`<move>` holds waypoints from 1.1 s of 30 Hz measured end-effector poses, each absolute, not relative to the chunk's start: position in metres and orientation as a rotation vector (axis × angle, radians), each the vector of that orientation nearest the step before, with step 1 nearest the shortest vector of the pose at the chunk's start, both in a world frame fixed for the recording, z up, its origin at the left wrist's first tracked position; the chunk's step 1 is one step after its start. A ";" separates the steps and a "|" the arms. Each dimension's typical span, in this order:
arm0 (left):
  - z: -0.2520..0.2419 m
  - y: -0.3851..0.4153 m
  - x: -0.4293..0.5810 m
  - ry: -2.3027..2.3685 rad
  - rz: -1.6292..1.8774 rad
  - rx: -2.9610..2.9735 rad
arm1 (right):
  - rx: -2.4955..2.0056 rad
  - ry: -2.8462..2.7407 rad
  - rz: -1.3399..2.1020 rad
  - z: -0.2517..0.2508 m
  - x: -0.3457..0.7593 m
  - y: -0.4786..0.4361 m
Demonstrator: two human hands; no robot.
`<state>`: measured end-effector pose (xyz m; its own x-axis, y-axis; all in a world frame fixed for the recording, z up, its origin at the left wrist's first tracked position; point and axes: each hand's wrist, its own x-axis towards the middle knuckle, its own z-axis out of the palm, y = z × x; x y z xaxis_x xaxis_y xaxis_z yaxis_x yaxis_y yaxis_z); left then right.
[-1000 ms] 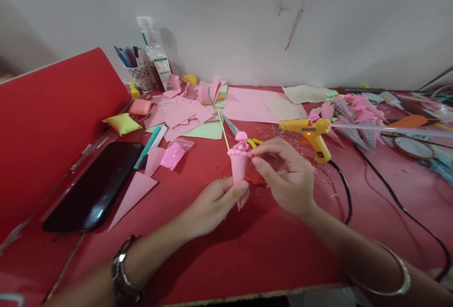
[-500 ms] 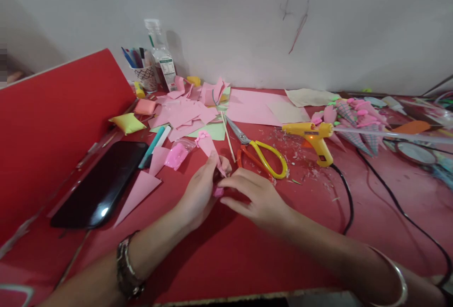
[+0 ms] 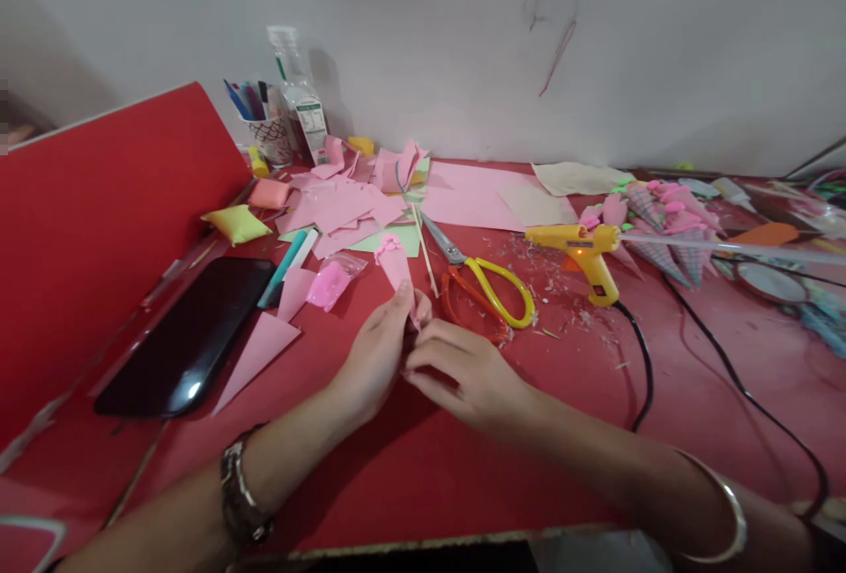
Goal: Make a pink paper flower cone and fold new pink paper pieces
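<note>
My left hand (image 3: 378,351) is closed on the tip of a pink paper cone (image 3: 398,271) with a small pink topping at its wide end; the cone leans away from me over the red table (image 3: 463,476). My right hand (image 3: 471,372) lies just beside it, fingers curled and pinched at the cone's tip where it meets my left fingers. What the right fingers hold is hidden. Scissors (image 3: 486,286) with yellow and orange handles lie just beyond both hands.
A yellow glue gun (image 3: 585,251) with its black cord (image 3: 644,361) stands to the right, finished cones (image 3: 661,220) behind it. A black phone (image 3: 189,335), pink paper triangles (image 3: 255,357), pink scraps (image 3: 344,207), a pen cup (image 3: 264,137) and a bottle (image 3: 300,106) sit on the left.
A second ago both hands held the cone upright above the table; they have dropped to the tabletop and the cone now leans away, uncovering the scissors. My right hand has shifted to the cone's tip.
</note>
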<state>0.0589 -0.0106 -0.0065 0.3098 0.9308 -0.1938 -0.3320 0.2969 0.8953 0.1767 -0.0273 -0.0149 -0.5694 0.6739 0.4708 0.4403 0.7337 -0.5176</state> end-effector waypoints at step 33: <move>-0.008 -0.008 0.056 0.885 0.999 1.056 | -1.015 -1.063 1.419 -0.009 0.187 -0.009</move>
